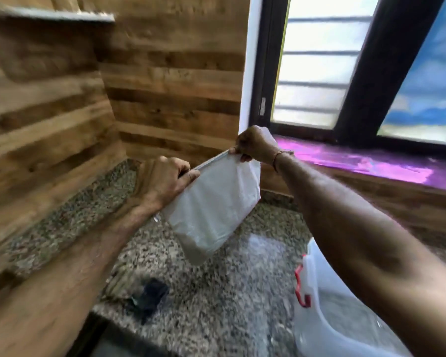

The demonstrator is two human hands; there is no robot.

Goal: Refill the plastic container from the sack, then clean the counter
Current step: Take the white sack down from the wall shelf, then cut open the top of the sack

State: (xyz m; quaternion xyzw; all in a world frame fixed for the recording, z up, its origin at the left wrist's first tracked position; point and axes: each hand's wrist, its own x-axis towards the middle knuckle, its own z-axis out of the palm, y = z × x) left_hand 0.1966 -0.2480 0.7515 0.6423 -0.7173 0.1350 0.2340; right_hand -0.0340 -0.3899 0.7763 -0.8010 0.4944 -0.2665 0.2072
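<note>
Fingers of both our hands pinch the sack's top edge, holding it above the tabletop; the container sits near its front-right edge. Any slip could spill everything.
</note>
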